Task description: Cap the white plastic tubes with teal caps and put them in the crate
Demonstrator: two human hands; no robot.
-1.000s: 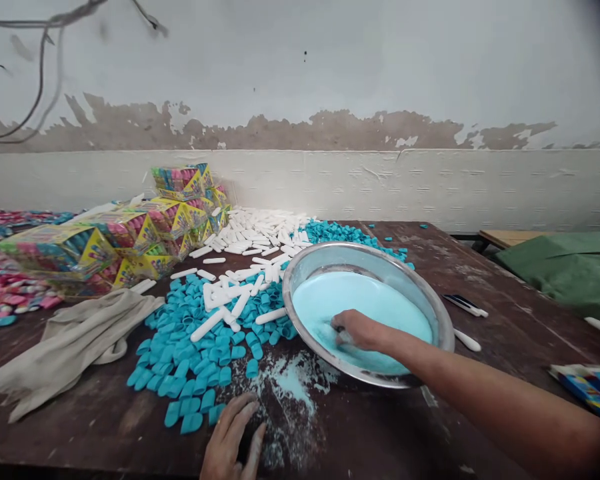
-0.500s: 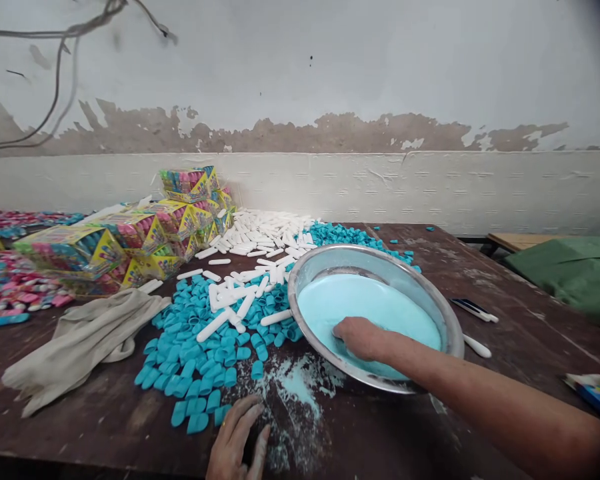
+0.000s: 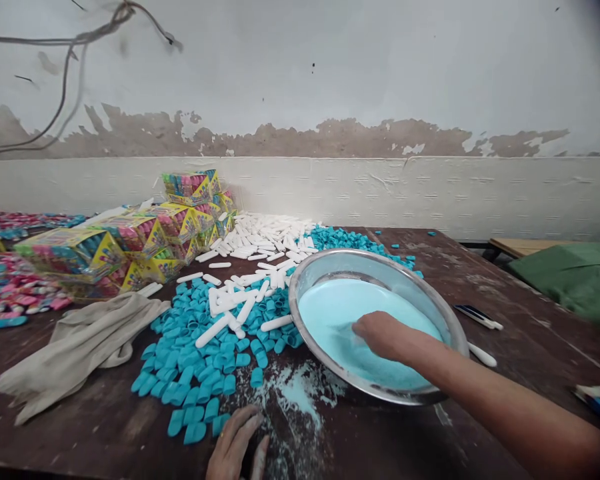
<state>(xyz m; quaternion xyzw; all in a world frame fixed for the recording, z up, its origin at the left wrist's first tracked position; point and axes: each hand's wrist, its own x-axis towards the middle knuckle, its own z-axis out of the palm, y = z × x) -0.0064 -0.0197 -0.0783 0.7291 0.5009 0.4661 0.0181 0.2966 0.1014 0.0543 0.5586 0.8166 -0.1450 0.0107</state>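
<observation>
A wide metal bowl point(image 3: 453, 327) holds pale blue powder point(image 3: 325, 313). Inside it, my right hand point(image 3: 380, 333) reaches down into the powder with its fingers curled. The fingertips are hidden, and so is whatever they may hold. My left hand point(image 3: 236, 443) rests at the table's front edge, thumb apart from the fingers, holding nothing. Spilled powder point(image 3: 300, 393) lies between that hand and the bowl. Just beyond my left fingers are many small teal caps point(image 3: 195, 373), loosely heaped. White plastic tubes point(image 3: 213, 330) lie on top of the caps, and one tube touches the bowl's left side.
Packed display boxes point(image 3: 80, 253) are stacked at the left, beside pink and blue pieces point(image 3: 23, 290). A greyish cloth point(image 3: 85, 347) lies in front of them. More white tubes point(image 3: 265, 233) lie toward the wall. A dark flat tool point(image 3: 480, 317) is right of the bowl.
My right hand has moved a little to the right through the powder. My left hand stays at the table edge. The view has shifted slightly.
</observation>
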